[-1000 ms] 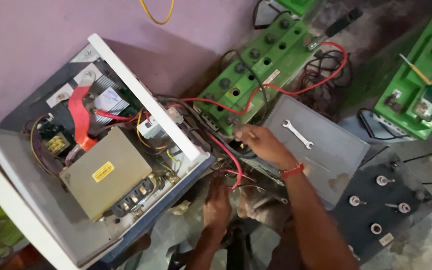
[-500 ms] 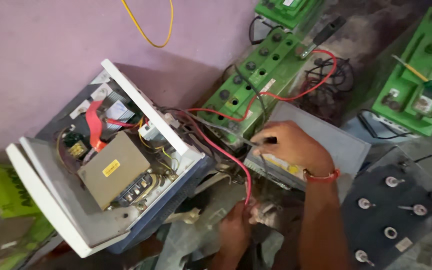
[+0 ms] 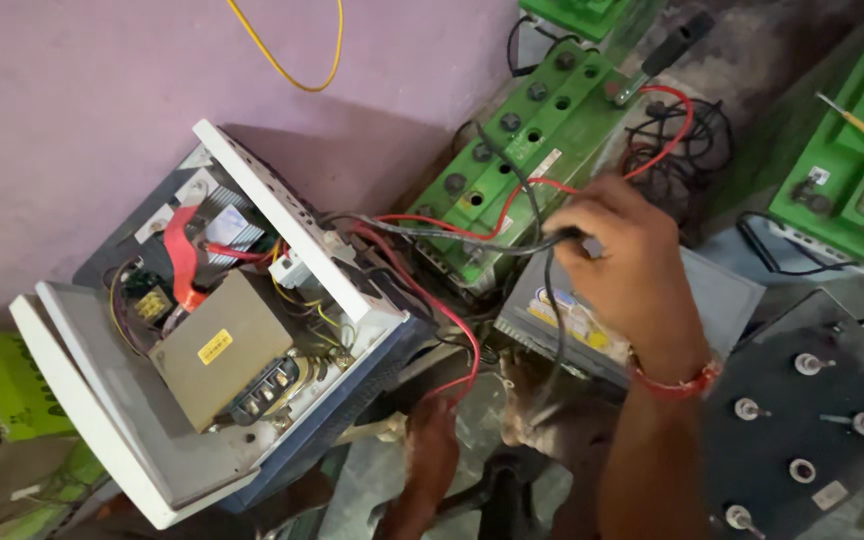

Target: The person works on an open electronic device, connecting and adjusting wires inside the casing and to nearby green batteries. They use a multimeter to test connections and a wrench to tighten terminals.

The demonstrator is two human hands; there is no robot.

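My right hand (image 3: 624,262) is pinched on a black cable (image 3: 472,238) just above the grey battery (image 3: 722,300), beside the long green battery (image 3: 527,135). The cable runs left into the open white inverter case (image 3: 282,225), which shows a tan transformer (image 3: 217,350) and loose wiring. A red wire (image 3: 457,335) loops out of the case down to my left hand (image 3: 430,450), which is low in the view and closed around the wire's end. A second red wire (image 3: 667,140) arcs over the green battery behind my right hand.
A dark battery with several metal terminals (image 3: 817,410) lies at the lower right. More green batteries (image 3: 852,190) stand at the upper right. A yellow wire (image 3: 287,60) hangs on the purple wall. Green cartons (image 3: 7,385) sit at the far left.
My right hand has risen off the grey battery top, towards the green battery, and now pinches the black cable. The spanner seen on the grey battery is hidden. My left hand stays low.
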